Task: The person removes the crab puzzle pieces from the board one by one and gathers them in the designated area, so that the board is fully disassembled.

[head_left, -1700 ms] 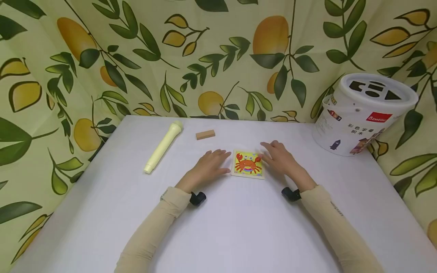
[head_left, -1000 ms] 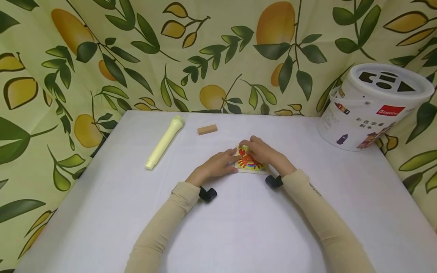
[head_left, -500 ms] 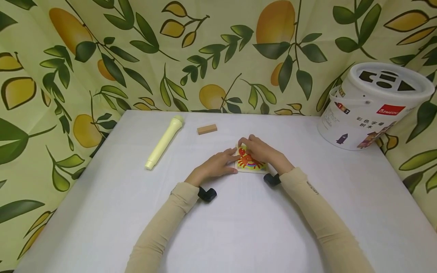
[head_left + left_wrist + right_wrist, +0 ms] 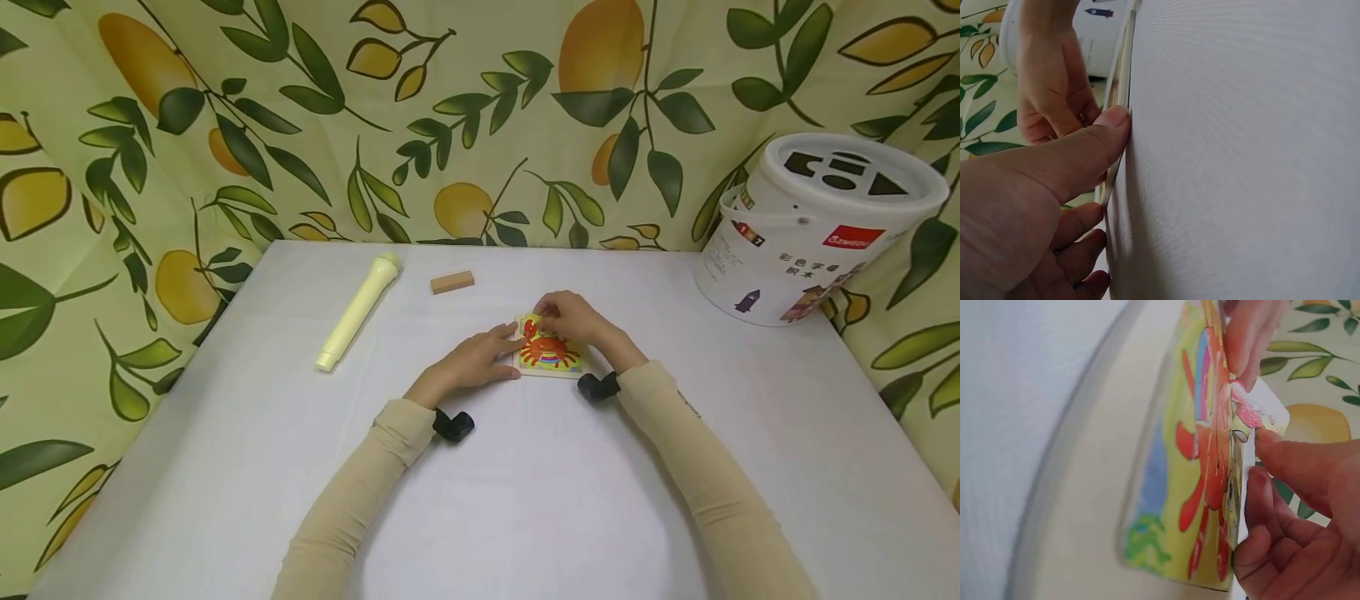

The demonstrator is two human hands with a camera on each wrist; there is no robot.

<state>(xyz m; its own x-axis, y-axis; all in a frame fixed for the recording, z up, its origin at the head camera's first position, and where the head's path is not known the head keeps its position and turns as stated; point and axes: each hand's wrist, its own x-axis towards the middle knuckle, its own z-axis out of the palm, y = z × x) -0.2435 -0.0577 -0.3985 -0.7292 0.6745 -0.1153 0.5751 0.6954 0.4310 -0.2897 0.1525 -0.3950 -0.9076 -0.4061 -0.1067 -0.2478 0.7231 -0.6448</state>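
A square crab jigsaw puzzle point(image 4: 551, 353) lies on the white table, its pale wooden frame point(image 4: 1085, 487) showing in the right wrist view. My left hand point(image 4: 474, 360) lies at its left side, fingers mostly straight. In the left wrist view, that thumb point(image 4: 1112, 117) presses the board's near edge. Over the upper right part of the picture, my right hand point(image 4: 573, 318) pinches a puzzle piece point(image 4: 1261, 407) between thumb and fingers. The piece is tilted up from the board, with red print and a white area visible. Part of the picture is hidden behind the right hand.
A pale yellow microphone-shaped stick point(image 4: 358, 312) lies to the left. Near the back edge is a small brown wooden block point(image 4: 452, 282). A white lidded bucket point(image 4: 810, 233) stands at the back right, before the patterned curtain point(image 4: 480, 108).
Both hands have come in onto the puzzle from its two sides. Over the last half second the right hand has lifted slightly, tilting a piece up. The left hand stays at the edge.
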